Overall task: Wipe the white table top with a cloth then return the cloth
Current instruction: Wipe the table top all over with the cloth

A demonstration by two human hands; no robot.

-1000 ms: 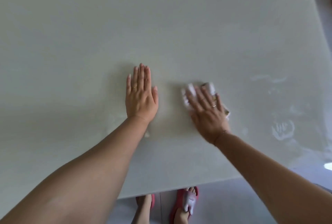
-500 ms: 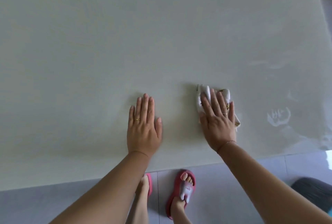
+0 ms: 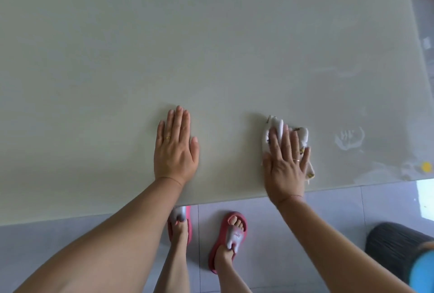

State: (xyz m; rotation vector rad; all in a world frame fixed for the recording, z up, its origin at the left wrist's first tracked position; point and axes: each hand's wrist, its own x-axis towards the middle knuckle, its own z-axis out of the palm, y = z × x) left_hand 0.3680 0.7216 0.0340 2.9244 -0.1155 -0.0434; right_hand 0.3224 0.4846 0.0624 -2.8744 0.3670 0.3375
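Observation:
The white table top (image 3: 211, 46) fills most of the view. A small white cloth (image 3: 274, 128) with yellow and dark marks lies bunched on it near the front edge. My right hand (image 3: 285, 161) presses flat on the cloth with straight fingers, and the cloth sticks out past the fingertips and at the hand's right side. My left hand (image 3: 176, 147) rests flat on the bare table to the left, fingers straight and together, a hand's width or so from the cloth.
Damp smears (image 3: 350, 138) mark the table to the right of the cloth. The table's front edge (image 3: 117, 214) runs just below my wrists. Grey floor tiles, my feet in red slippers (image 3: 229, 241) and a dark round object (image 3: 397, 245) lie below.
My right hand slid the cloth toward the front edge and to the right. My left hand also drew back toward the edge. The view tilted down, showing more floor.

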